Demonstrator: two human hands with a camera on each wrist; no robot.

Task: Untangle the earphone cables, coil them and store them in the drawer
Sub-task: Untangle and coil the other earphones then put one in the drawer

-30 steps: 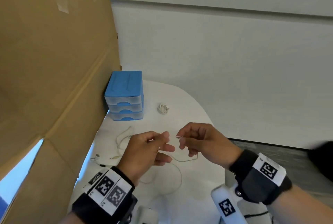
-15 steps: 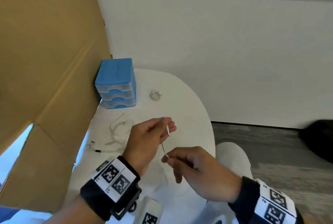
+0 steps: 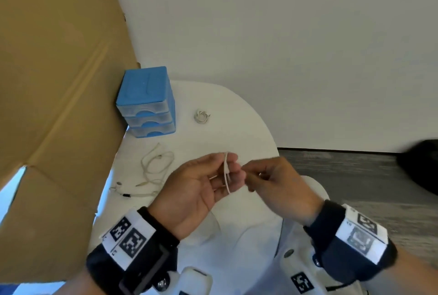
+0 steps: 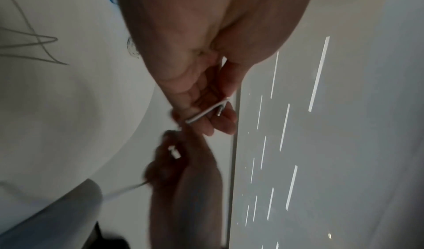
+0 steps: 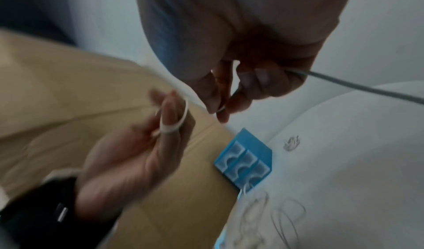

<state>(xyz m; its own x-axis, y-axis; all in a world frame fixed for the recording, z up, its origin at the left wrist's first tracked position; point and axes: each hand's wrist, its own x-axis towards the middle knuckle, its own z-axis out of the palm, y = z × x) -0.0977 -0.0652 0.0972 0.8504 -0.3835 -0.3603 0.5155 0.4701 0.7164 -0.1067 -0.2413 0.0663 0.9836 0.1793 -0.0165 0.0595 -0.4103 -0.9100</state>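
A thin white earphone cable [image 3: 227, 172] is looped round the fingers of my left hand [image 3: 231, 166], which is raised above the white table [image 3: 237, 133], thumb by the loop's top. In the right wrist view the loop [image 5: 181, 124] circles my left fingers [image 5: 168, 115]. My right hand [image 3: 251, 176] is just right of the left one and pinches the same cable; its free length [image 5: 358, 85] trails off behind. A second loose earphone cable [image 3: 156, 169] lies tangled on the table to the left. A coiled earphone [image 3: 202, 116] lies beside the blue three-drawer unit [image 3: 145, 102], whose drawers are closed.
A large cardboard sheet [image 3: 59, 81] leans along the table's left side, touching the drawer unit. A white wall [image 3: 284, 45] stands behind. Grey floor [image 3: 355, 176] and a dark object [image 3: 422, 164] are to the right, beyond the table's rounded edge.
My right hand has come up from below the left hand to its right side, carrying the cable. The cable now lies as a loop over my left fingers.
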